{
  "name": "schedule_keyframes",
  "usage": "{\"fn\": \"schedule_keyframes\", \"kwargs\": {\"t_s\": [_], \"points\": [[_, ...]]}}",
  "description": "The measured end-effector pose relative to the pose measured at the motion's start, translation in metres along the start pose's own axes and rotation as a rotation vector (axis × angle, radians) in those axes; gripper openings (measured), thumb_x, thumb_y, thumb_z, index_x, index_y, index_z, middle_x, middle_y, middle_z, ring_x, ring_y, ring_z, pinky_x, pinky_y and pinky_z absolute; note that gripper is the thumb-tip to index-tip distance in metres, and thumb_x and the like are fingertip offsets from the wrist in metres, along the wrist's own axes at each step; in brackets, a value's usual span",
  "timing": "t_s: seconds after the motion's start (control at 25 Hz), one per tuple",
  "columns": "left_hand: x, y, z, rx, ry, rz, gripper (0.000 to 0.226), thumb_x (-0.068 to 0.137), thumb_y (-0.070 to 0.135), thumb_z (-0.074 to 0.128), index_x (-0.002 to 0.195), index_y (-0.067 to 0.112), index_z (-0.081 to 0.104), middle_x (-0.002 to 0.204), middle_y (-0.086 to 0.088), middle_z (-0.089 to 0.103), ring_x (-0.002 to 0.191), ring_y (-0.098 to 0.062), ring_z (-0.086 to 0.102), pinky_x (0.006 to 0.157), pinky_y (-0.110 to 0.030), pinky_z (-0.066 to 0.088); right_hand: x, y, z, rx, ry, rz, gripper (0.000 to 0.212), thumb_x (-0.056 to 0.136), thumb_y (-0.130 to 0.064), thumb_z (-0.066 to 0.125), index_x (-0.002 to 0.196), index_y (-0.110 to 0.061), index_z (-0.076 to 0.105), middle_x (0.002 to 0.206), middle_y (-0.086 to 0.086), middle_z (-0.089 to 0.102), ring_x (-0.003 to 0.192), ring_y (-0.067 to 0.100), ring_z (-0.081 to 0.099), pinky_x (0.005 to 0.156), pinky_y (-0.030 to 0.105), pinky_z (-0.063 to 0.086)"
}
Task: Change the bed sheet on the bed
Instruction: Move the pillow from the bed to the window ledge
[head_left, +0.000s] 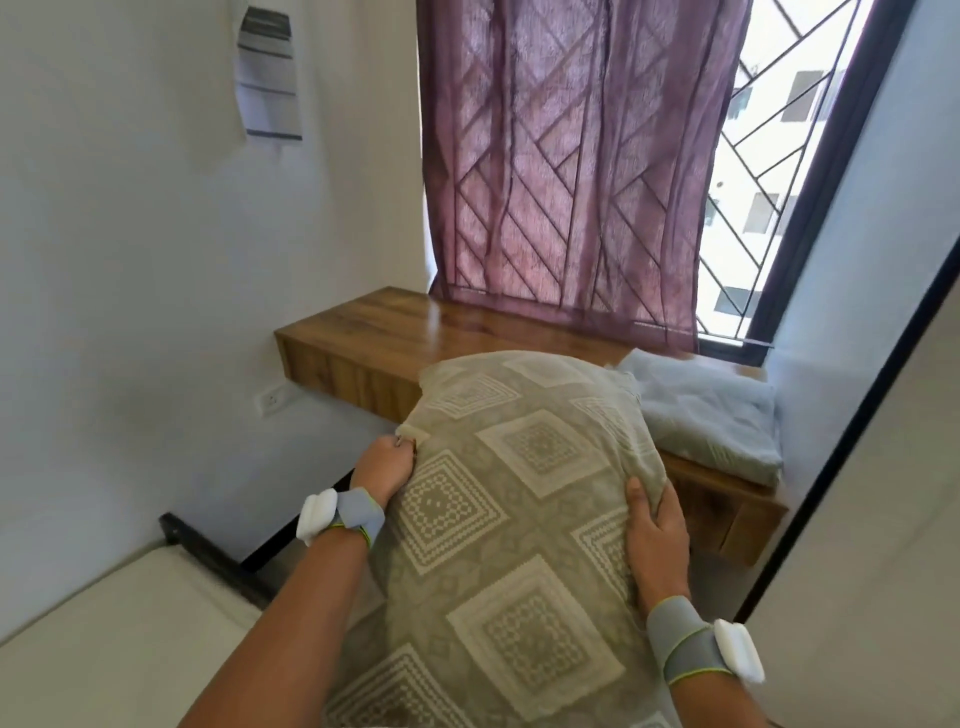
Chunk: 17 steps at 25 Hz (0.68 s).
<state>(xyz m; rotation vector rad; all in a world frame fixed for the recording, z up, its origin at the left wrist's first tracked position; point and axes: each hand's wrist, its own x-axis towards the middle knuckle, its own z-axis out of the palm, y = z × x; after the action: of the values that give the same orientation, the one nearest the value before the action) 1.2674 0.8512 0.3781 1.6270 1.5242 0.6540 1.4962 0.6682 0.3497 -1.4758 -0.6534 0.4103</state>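
Olive, diamond-patterned cloth pillow (514, 519): left hand (384, 467) pinches its corner, right hand (655, 535) clasps its side; best carried level to the far wooden ledge (363, 332).

White walls (130, 260) with a taped paper sheet (269, 73) and a socket (271, 401); a wooden ledge (363, 332) under 1 bright window (769, 156) — grilled, half covered by a purple curtain (561, 156).

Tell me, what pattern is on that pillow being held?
Pale diamond shapes on grey-green fabric; the pillow shows clearly in the head view.
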Motion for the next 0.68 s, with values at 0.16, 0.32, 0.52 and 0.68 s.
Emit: {"fn": "schedule_keyframes", "kwargs": {"t_s": [0.16,0.32,0.52,0.68], "points": [[0.067,0.06,0.052,-0.13,-0.076,0.025,0.093,0.07,0.068,0.066,0.142,0.018,0.034,0.139,-0.005,0.046,0.123,-0.027,0.049,0.097,-0.035,0.043,0.117,0.015,0.019,-0.008,0.036,-0.029,0.04,0.098,-0.031,0.047,0.135,-0.016,0.049,0.129,0.0,0.055,0.122,0.021,0.048,0.098,0.026,0.032],[0.155,0.13,0.083,-0.082,-0.1,0.171,0.129,0.035,0.071,0.082,0.143,0.023,0.03,0.142,-0.002,0.043,0.125,-0.021,0.047,0.108,-0.038,0.039,0.237,0.017,0.038,-0.024,0.062,0.012,0.043,0.1,-0.034,0.042,0.136,-0.012,0.045,0.135,0.01,0.052,0.128,0.031,0.045,0.106,0.036,0.032],[0.278,0.184,0.131,0.202,-0.217,0.26,0.131,0.053,0.07,0.077,0.151,0.029,0.002,0.159,-0.01,0.005,0.147,-0.03,0.01,0.118,-0.041,0.02,0.368,0.045,0.076,-0.264,-0.12,0.145,0.055,0.095,-0.038,0.05,0.138,-0.013,0.028,0.14,0.018,0.041,0.127,0.037,0.042,0.101,0.037,0.033],[0.327,0.129,0.192,0.663,-0.537,0.236,0.154,0.02,0.098,0.052,0.146,0.042,-0.015,0.159,-0.012,-0.017,0.146,-0.037,-0.011,0.118,-0.053,0.007,0.386,0.106,0.101,-0.72,-0.597,0.231,0.086,0.086,-0.046,0.062,0.151,-0.023,0.01,0.157,0.017,0.004,0.146,0.033,0.012,0.118,0.038,0.019]]}}
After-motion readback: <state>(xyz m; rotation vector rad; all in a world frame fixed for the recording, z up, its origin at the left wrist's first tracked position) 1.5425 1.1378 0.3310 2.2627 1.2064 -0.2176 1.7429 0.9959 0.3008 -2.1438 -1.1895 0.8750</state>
